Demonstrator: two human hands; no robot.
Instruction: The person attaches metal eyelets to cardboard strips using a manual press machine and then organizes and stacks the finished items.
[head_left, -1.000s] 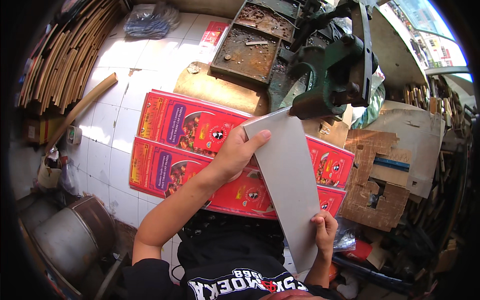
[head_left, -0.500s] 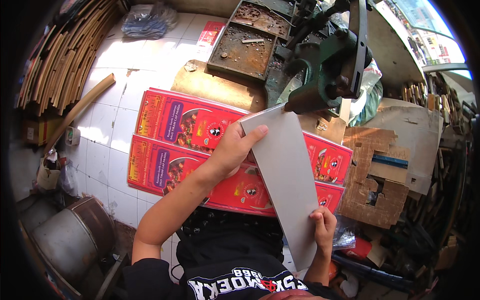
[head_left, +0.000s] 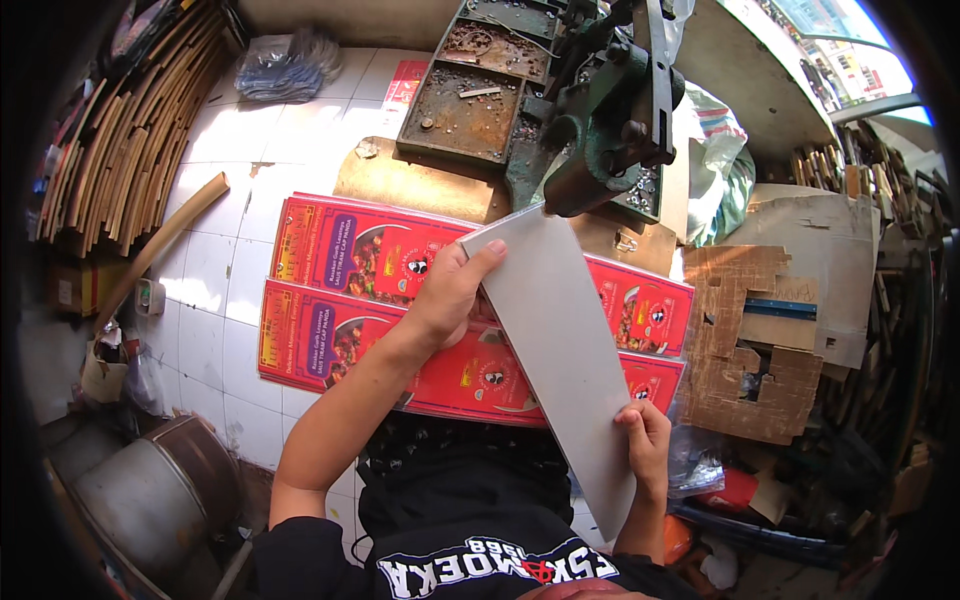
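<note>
A long flat grey panel (head_left: 560, 350) slants across the middle, its far corner beneath the nose of a green metal hand press (head_left: 600, 130). My left hand (head_left: 445, 295) grips its left edge near that corner, thumb on top and the other fingers underneath. Lower down, my right hand (head_left: 646, 440) pinches the panel's right edge, with the thumb on the upper face. Beneath the panel lie two overlapping rows of red printed panels, a far stack (head_left: 330, 245) and a near stack (head_left: 315, 335). Whether the press touches the panel's corner is hard to see.
A compartmented metal tray (head_left: 465, 110) with small metal bits adjoins the press. Cut brown cardboard (head_left: 725, 345) lies at right. Wood strips (head_left: 130, 130) stack at far left, near a curved brown strip (head_left: 165, 245). A metal drum (head_left: 150, 490) sits lower left, clear plastic bags (head_left: 290, 65) at the back.
The whole view has shifted slightly, so the press and tray appear farther left. Both hands keep their hold, and the panel's corner stays under the press nose.
</note>
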